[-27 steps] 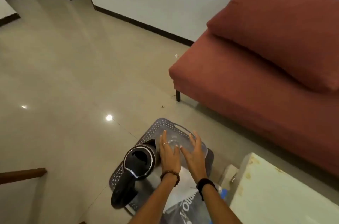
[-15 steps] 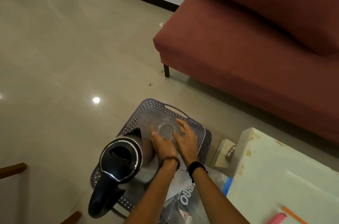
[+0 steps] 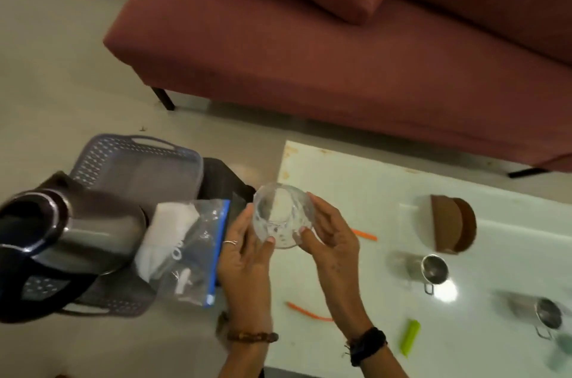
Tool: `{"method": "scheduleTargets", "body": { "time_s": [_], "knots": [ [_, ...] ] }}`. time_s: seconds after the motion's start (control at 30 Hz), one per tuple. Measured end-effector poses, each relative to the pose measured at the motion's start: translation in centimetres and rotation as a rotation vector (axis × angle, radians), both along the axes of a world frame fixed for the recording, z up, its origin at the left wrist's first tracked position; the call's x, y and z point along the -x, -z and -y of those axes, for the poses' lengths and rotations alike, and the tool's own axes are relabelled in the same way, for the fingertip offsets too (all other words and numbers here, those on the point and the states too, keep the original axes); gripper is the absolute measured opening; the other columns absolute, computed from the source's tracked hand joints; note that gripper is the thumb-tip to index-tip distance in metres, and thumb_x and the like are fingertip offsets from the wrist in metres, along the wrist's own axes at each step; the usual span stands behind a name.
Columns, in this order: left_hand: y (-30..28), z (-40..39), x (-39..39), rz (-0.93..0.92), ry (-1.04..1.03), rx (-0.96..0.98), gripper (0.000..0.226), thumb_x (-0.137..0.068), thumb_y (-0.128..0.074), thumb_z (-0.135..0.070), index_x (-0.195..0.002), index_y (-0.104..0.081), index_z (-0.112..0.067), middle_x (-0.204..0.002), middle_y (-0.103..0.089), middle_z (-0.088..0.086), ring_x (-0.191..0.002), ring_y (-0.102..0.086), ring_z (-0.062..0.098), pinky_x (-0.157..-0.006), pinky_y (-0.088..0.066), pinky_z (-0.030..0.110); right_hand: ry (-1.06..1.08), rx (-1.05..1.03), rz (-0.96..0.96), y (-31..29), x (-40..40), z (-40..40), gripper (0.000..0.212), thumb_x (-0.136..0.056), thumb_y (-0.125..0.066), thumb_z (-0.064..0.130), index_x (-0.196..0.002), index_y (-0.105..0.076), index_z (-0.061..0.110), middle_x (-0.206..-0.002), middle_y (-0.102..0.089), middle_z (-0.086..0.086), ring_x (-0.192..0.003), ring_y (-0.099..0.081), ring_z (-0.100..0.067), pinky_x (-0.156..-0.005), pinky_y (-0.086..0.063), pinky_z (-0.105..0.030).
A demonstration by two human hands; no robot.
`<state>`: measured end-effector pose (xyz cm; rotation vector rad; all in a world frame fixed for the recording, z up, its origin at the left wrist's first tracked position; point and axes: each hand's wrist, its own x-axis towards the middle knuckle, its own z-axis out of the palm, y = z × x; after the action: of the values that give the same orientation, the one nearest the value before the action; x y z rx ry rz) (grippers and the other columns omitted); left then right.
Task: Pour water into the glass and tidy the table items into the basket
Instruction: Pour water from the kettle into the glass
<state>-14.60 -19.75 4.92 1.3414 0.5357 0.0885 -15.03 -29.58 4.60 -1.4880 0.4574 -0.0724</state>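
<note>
A clear glass (image 3: 280,215) is held between both my hands, just above the left edge of the white table (image 3: 356,179). My left hand (image 3: 246,257) grips its left side and my right hand (image 3: 332,239) its right side. The grey perforated basket (image 3: 130,157) sits on the floor to the left. In it stands a black and steel kettle (image 3: 62,238), next to a clear zip bag (image 3: 192,250) with white contents.
On the table lie two orange sticks (image 3: 363,234) (image 3: 309,312), a green piece (image 3: 410,336), a brown holder (image 3: 448,227) and two small steel cups (image 3: 433,269) (image 3: 548,317). A red sofa (image 3: 309,52) runs behind the table. A dark object (image 3: 223,179) sits between basket and table.
Both hands have lifted the glass out of the basket and carried it right, to the table's edge. The view has swung right and down, showing the table.
</note>
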Motion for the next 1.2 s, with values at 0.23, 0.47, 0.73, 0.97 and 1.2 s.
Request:
{"method": "scheduleTargets", "body": {
  "time_s": [0.23, 0.47, 0.73, 0.97, 1.2],
  "knots": [
    [4.7, 11.6, 8.3, -0.2, 0.075, 0.126, 0.052, -0.071, -0.061, 0.015, -0.09, -0.069, -0.033, -0.105, -0.069, -0.018, -0.105, -0.061, 0.004, -0.077, -0.054, 0.015, 0.096, 0.017, -0.123, 4.7, 9.6, 12.3, 0.05, -0.08, -0.061, -0.011, -0.11, -0.063, 0.03, -0.117, -0.068, 0.002, -0.111, -0.062, -0.013, -0.098, -0.046, -0.053],
    [11.3, 16.6, 10.7, -0.446, 0.103, 0.194, 0.049, -0.073, -0.058, 0.017, -0.093, -0.065, -0.028, -0.104, -0.066, -0.01, -0.103, -0.059, 0.016, -0.065, -0.051, 0.02, 0.11, -0.082, -0.243, 11.4, 13.1, 17.2, 0.048, -0.082, -0.058, -0.011, -0.109, -0.062, 0.028, -0.12, -0.066, -0.001, -0.112, -0.061, -0.012, -0.09, -0.054, -0.039],
    [14.3, 17.7, 9.8, -0.504, 0.116, 0.244, 0.048, -0.071, -0.056, 0.019, -0.109, -0.061, -0.011, -0.113, -0.064, 0.005, -0.103, -0.058, 0.019, -0.068, -0.052, 0.025, 0.116, -0.216, -0.285, 14.9, 12.7, 18.7, 0.042, -0.084, -0.056, -0.007, -0.109, -0.06, 0.026, -0.118, -0.066, -0.003, -0.107, -0.062, -0.016, -0.076, -0.055, -0.029],
    [15.7, 17.9, 9.8, -0.511, 0.111, 0.23, 0.047, -0.071, -0.056, 0.019, -0.108, -0.061, -0.011, -0.117, -0.062, 0.007, -0.109, -0.056, 0.023, -0.066, -0.052, 0.024, 0.116, -0.243, -0.298, 16.3, 12.8, 18.9, 0.042, -0.084, -0.057, -0.006, -0.114, -0.06, 0.023, -0.119, -0.066, -0.003, -0.109, -0.061, -0.017, -0.085, -0.053, -0.038],
    [16.4, 16.6, 10.2, -0.468, 0.224, 0.152, 0.046, -0.076, -0.058, 0.014, -0.109, -0.06, -0.018, -0.123, -0.059, 0.007, -0.115, -0.054, 0.02, -0.084, -0.05, 0.028, 0.148, -0.198, -0.275, 16.9, 14.1, 17.5, 0.043, -0.086, -0.06, 0.002, -0.123, -0.055, 0.025, -0.129, -0.059, 0.002, -0.12, -0.055, -0.015, -0.092, -0.052, -0.033]
  ]
}}
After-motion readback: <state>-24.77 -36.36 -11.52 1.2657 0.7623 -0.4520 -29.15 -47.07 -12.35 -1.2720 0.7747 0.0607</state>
